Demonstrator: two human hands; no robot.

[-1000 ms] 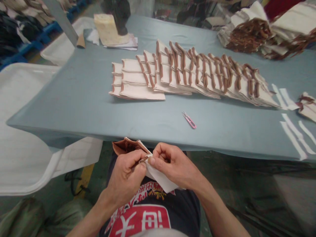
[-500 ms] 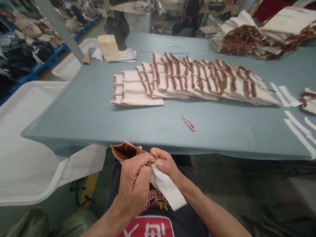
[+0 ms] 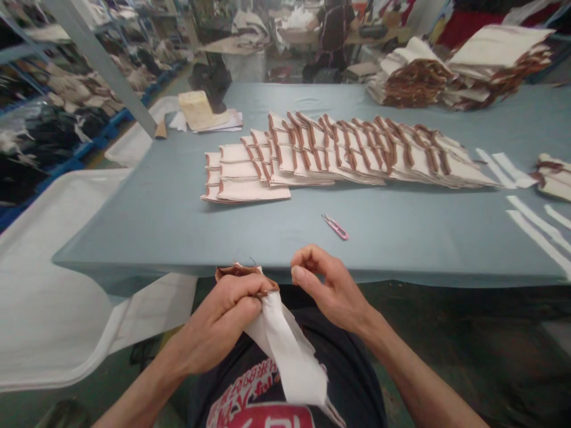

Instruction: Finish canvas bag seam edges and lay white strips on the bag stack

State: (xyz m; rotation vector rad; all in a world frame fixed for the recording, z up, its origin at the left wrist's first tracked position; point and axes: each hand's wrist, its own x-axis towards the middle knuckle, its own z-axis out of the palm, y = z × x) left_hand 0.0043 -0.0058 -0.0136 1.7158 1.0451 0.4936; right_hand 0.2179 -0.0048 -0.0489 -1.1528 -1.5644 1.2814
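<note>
My left hand point(image 3: 227, 315) is closed on a cream cloth pouch with brown edging point(image 3: 285, 351), held just off the table's near edge in front of my body. The pouch's brown-lined end point(image 3: 236, 270) pokes out beyond my knuckles, and its white part hangs down towards my shirt. A thin dark thread point(image 3: 253, 260) sticks up by that end. My right hand point(image 3: 328, 282) is apart from the pouch, to its right, with thumb and forefinger tips together; anything between them is too small to make out. Pink-handled thread snips point(image 3: 335, 227) lie on the table beyond my hands.
Overlapping cream pouches with brown edges point(image 3: 281, 172) form a row across the blue-grey table point(image 3: 147, 232). White strips point(image 3: 535, 238) lie at the right. Stacked cloth pieces point(image 3: 410, 74) stand at the back right. A white tub point(image 3: 49, 285) is at the left, and a person point(image 3: 334, 30) sits beyond the table.
My right hand has let go of the pouch's edge and moved up and right, away from it. My left hand, still holding the pouch, has shifted slightly left. The camera view has tilted up.
</note>
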